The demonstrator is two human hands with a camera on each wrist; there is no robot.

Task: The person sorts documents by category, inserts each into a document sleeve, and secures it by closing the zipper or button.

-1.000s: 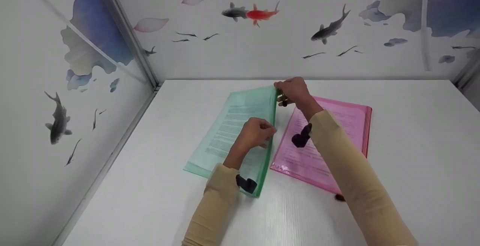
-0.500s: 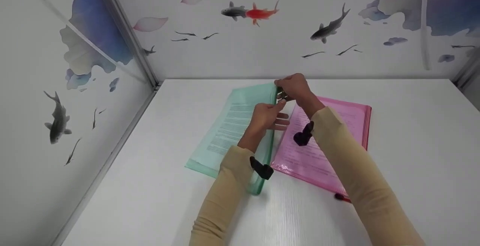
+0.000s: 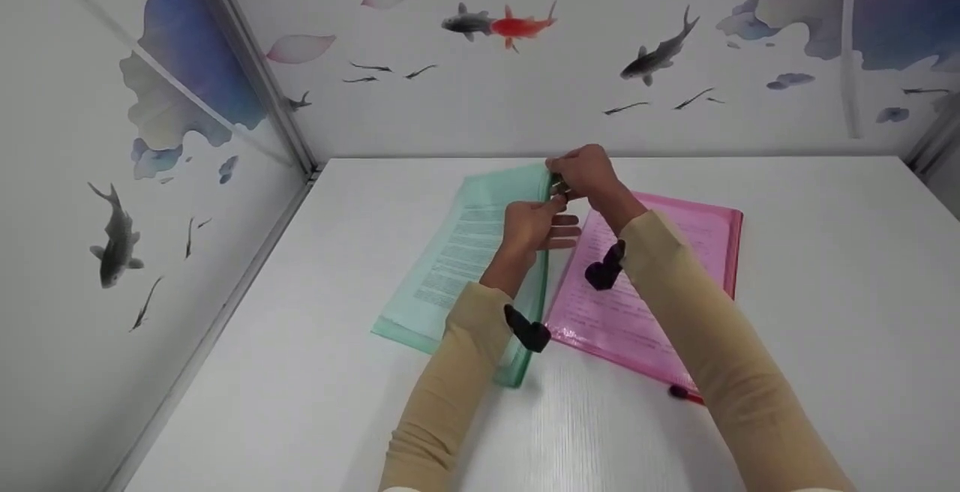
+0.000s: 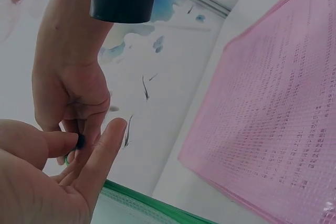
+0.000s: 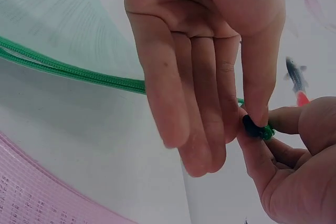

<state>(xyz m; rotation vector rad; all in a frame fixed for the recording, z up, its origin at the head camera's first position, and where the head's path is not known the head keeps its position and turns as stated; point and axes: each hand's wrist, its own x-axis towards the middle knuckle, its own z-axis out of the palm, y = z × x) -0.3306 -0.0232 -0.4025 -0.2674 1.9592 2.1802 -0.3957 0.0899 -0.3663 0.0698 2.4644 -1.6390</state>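
Observation:
A green translucent zipper document pouch (image 3: 450,252) with printed sheets inside has its zipped right edge raised. My right hand (image 3: 592,175) pinches the far end of that zipped edge at the top corner. Just below it, my left hand (image 3: 529,226) is against the same corner, its other fingers stretched to the right. Up close in the right wrist view, the left thumb presses a small dark zipper pull (image 5: 253,127) at the green zipper end, where the right thumb and forefinger also meet. The green zipper (image 5: 79,73) runs away from the hands.
A pink zipper pouch (image 3: 637,297) with printed pages lies to the right, partly under the right forearm. At its near corner is a small black-and-red piece (image 3: 681,393). White walls painted with fish (image 3: 521,27) border the white table (image 3: 285,372) behind and at left.
My left hand has moved up along the green pouch's edge to the right hand at the top corner and straightened several fingers. The right hand has stayed nearly in place.

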